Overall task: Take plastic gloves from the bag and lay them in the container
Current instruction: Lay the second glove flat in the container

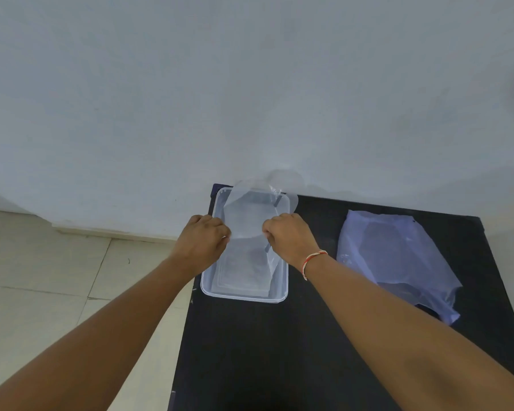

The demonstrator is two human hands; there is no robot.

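A clear plastic glove [250, 212] is stretched over the clear rectangular container [244, 295], its fingers reaching past the far rim toward the wall. My left hand [202, 241] pinches the glove's left edge and my right hand [288, 238] pinches its right edge, both above the container's middle. Flat clear gloves [247, 274] lie inside the container. The bluish plastic bag [395, 256] lies crumpled on the black table to the right, apart from both hands.
The black table [279, 351] stands against a pale wall [250, 84]. The container sits at its far left corner, close to the left edge. A tiled floor [42, 277] lies to the left. A red and white thread bracelet [312, 261] is on my right wrist.
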